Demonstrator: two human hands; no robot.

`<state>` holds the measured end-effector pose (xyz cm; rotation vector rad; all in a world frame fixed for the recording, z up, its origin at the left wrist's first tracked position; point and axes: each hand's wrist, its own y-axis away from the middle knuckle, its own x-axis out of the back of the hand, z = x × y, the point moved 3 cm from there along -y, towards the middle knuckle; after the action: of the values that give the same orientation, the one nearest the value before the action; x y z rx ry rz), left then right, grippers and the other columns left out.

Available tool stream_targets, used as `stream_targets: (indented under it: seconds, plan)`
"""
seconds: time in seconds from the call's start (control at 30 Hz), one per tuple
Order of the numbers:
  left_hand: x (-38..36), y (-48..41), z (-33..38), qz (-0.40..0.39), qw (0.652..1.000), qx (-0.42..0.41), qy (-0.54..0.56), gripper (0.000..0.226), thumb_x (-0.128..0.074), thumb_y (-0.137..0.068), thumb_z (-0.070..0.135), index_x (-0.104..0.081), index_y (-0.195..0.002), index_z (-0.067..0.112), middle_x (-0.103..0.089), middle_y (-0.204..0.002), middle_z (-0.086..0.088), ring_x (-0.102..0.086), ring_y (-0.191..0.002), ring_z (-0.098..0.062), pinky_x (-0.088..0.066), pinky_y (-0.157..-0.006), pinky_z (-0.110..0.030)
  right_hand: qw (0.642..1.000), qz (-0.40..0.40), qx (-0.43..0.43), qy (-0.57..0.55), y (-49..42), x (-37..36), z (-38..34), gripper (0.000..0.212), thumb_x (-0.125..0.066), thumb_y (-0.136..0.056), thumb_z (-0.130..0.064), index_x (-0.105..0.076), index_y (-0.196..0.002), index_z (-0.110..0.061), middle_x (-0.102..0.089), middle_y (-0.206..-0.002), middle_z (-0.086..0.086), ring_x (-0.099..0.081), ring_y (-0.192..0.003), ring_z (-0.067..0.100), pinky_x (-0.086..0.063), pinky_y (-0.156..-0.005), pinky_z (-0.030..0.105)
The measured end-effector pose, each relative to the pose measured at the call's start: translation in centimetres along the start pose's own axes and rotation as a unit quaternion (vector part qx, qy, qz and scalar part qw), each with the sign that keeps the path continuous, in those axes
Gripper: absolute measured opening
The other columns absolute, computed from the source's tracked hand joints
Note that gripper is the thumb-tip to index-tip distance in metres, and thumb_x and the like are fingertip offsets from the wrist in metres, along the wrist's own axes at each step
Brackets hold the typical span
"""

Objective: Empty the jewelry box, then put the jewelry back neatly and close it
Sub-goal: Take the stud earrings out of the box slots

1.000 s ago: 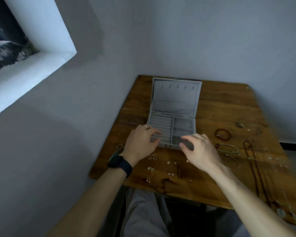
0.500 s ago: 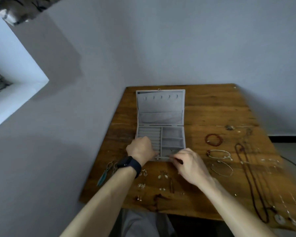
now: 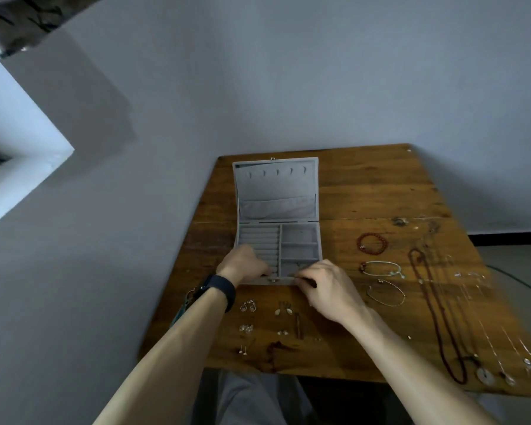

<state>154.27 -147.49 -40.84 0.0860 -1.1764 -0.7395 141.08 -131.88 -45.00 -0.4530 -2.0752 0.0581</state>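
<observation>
Item 1, box [image 3: 277, 240]: grey, open, on the left half of the tabletop [image 3: 365, 185]. Its lid stands tilted back toward the wall, with a row of small hooks and a slack pocket on the lining. I see ring rolls in the left half of the tray and three compartments stacked in the right half.

Item 2, left hand [image 3: 242, 264]: it lies over the near left part of the tray and covers the nearest ring rolls. The fingers are curled down over the box's front wall, thumb beside the clasp, gripping it. A dark watch [image 3: 220, 291] is on the wrist.

Item 3, right hand [image 3: 328, 286]: it is at the near right corner of the box. The curled fingertips pinch the front rim just right of the clasp.

Item 4, earrings [image 3: 248, 305]: small pairs lie in loose rows on the tabletop nearer me than the box, between my forearms.

Item 5, red bracelet [image 3: 360, 245]: it lies right of the box, apart from it. Two thin bracelets [image 3: 380, 262] lie nearer me in the same column.

Item 6, bead necklace [image 3: 435, 311]: dark and long, laid out lengthwise further right. Fine chains [image 3: 460, 275] lie beside it toward the right edge, blurred on my feed.
</observation>
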Motion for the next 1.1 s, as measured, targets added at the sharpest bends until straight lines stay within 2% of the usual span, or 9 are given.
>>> stream_targets:
  seconds: [0.1, 0.2, 0.27, 0.4, 0.57, 0.77, 0.93, 1.1]
  plan:
    - [0.5, 0.4, -1.8, 0.030, 0.997, -0.047, 0.050, 0.011, -0.072, -0.089, 0.034, -0.076, -0.091, 0.024, -0.073, -0.101, 0.004, -0.065, -0.098, -0.013, -0.055, -0.088, -0.034, 1.000, -0.001, -0.010, 0.029, -0.6, 0.3, -0.7, 0.028, -0.058, -0.098, -0.041, -0.073, -0.116, -0.027, -0.071, -0.116, -0.007, -0.063, -0.108, 0.013, -0.052, -0.093, 0.037]
    - [1.1, 1.0, -4.1, 0.134, 0.987, -0.085, 0.042, 0.013, -0.066, -0.092, 0.042, -0.072, -0.088, 0.032, -0.067, -0.098, 0.009, -0.063, -0.095, -0.010, -0.057, -0.087, -0.039, 0.998, 0.028, -0.008, 0.047, -1.6, 0.3, -2.0, 0.027, -0.058, -0.097, -0.043, -0.072, -0.116, -0.029, -0.070, -0.113, -0.008, -0.064, -0.104, 0.015, -0.051, -0.089, 0.038]
    - [1.1, 1.5, -5.0, 0.160, 0.981, -0.094, 0.049, 0.014, -0.064, -0.094, 0.039, -0.071, -0.093, 0.026, -0.060, -0.102, 0.008, -0.059, -0.096, -0.010, -0.054, -0.087, -0.034, 0.997, 0.017, 0.001, 0.070, -2.3, 0.0, -3.0, 0.030, -0.056, -0.098, -0.043, -0.071, -0.120, -0.029, -0.068, -0.114, -0.006, -0.062, -0.105, 0.016, -0.049, -0.089, 0.036]
    - [-0.1, 2.0, -6.3, 0.154, 0.980, -0.101, 0.072, 0.011, -0.065, -0.096, 0.034, -0.066, -0.094, 0.023, -0.055, -0.108, 0.006, -0.056, -0.094, -0.009, -0.045, -0.082, -0.024, 0.994, -0.037, 0.007, 0.099, -3.2, -1.1, -4.2, 0.031, -0.052, -0.101, -0.039, -0.069, -0.125, -0.028, -0.063, -0.113, -0.004, -0.058, -0.106, 0.017, -0.050, -0.087, 0.030]
    - [-0.9, 2.1, -6.8, 0.183, 0.970, -0.129, 0.093, 0.010, -0.065, -0.096, 0.033, -0.064, -0.093, 0.023, -0.055, -0.106, 0.008, -0.056, -0.098, -0.011, -0.050, -0.088, -0.031, 0.990, -0.050, 0.004, 0.129, -3.9, -1.2, -4.9, 0.028, -0.052, -0.101, -0.035, -0.073, -0.117, -0.026, -0.064, -0.110, -0.004, -0.059, -0.105, 0.017, -0.050, -0.090, 0.030]
    - [-1.3, 2.1, -7.1, 0.196, 0.965, -0.136, 0.109, 0.008, -0.065, -0.095, 0.032, -0.064, -0.094, 0.025, -0.054, -0.107, 0.009, -0.056, -0.099, -0.010, -0.050, -0.089, -0.031, 0.986, -0.081, -0.012, 0.145, -4.6, -1.5, -5.2, 0.024, -0.057, -0.098, -0.033, -0.074, -0.112, -0.024, -0.064, -0.109, -0.003, -0.060, -0.104, 0.017, -0.051, -0.088, 0.029]
    - [-1.4, 1.9, -7.2, 0.196, 0.965, -0.135, 0.110, 0.010, -0.065, -0.095, 0.033, -0.066, -0.098, 0.023, -0.054, -0.108, 0.009, -0.056, -0.100, -0.011, -0.051, -0.089, -0.033, 0.983, -0.133, -0.095, 0.082, -6.0, -1.4, -4.9, 0.019, -0.064, -0.095, -0.034, -0.075, -0.108, -0.027, -0.072, -0.109, -0.006, -0.068, -0.098, 0.014, -0.054, -0.079, 0.027]
    - [-1.2, 1.8, -7.2, 0.191, 0.967, -0.133, 0.102, 0.014, -0.065, -0.095, 0.035, -0.068, -0.099, 0.022, -0.055, -0.108, 0.009, -0.057, -0.098, -0.011, -0.053, -0.088, -0.036, 0.968, -0.204, -0.142, 0.048, -7.8, -1.8, -4.1, 0.012, -0.072, -0.089, -0.033, -0.078, -0.098, -0.027, -0.074, -0.099, -0.007, -0.067, -0.091, 0.011, -0.055, -0.080, 0.031]
